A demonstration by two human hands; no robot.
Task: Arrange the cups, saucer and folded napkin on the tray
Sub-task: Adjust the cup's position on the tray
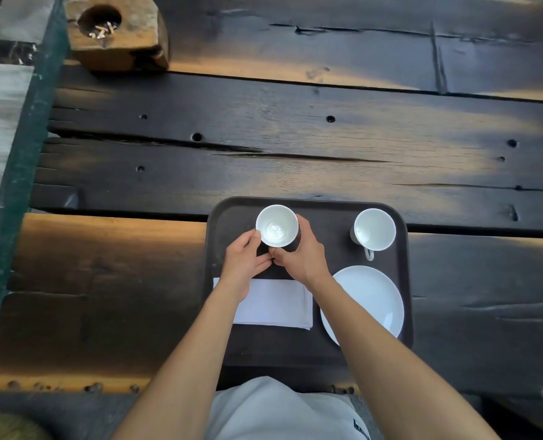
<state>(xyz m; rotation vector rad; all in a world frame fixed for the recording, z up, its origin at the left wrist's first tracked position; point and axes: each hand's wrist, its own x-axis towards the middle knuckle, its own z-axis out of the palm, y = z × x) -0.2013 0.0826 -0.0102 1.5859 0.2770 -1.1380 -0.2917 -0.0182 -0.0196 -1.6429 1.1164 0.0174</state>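
A dark rounded tray lies on the wooden table in front of me. At its back left a white cup stands upright. My left hand touches the cup's left side, and my right hand wraps its right side and base. Both hands hold it, fingertips meeting below the rim. A second white cup stands at the back right, handle toward me. The white saucer lies at the front right. A folded white napkin lies at the front left, partly under my left forearm.
The table is made of dark, cracked wooden planks. A wooden block ashtray with cigarette butts stands at the far left corner. A green metal edge runs along the table's left side.
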